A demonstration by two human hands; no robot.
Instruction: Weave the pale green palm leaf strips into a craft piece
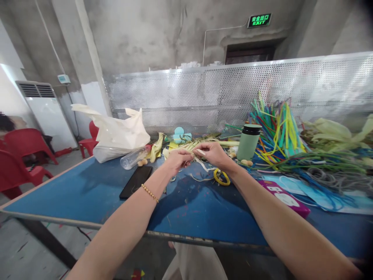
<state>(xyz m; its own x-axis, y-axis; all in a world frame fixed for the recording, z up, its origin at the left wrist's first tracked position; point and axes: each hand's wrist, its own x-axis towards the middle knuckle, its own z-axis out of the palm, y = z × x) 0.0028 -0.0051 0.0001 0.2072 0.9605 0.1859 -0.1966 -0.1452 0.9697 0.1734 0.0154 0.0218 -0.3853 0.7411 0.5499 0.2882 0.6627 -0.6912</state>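
Both my hands meet above the middle of the blue table. My left hand is closed in a pinch on pale yellow-green leaf strips. My right hand is closed on the same strips from the right, fingers curled over them. The strips fan out toward the back of the table. A thin pale strip hangs down from the hands onto the table. A gold bead bracelet sits on my left wrist.
A black phone and a clear plastic bottle lie left of the hands. A yellow tape roll, a green flask, coloured strips, a purple box, a white bag and red chairs surround them.
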